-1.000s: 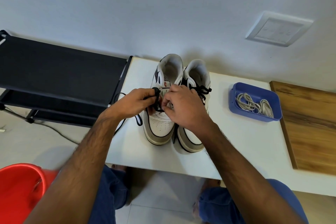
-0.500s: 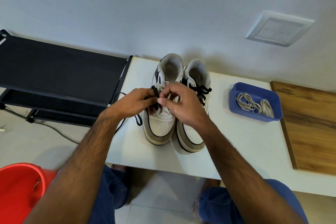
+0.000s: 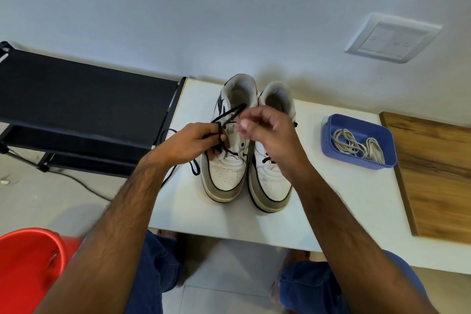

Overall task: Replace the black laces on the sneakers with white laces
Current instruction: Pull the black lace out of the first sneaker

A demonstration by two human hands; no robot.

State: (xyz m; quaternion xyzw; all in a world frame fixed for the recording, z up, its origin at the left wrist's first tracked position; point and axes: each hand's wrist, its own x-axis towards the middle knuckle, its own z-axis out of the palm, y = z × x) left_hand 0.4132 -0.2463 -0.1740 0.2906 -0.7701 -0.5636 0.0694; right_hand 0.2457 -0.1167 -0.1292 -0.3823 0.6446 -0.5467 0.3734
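Observation:
Two white sneakers stand side by side on the white table, toes toward me. The left sneaker has its black lace partly pulled out of the eyelets. My left hand grips a bunch of this lace over the sneaker's tongue, and a loose end trails off to the table's left. My right hand is raised above the sneakers and pinches a loop of the same lace, drawn up and taut. The right sneaker is still laced in black. White laces lie in a blue tray.
A black shelf rack stands left of the table. A wooden board lies at the table's right. A red bucket sits on the floor at lower left. A wall switch plate is above the tray.
My right hand has lifted up and away from the left sneaker, pulling a loop of black lace out of the eyelets. My left hand keeps its hold on the lace.

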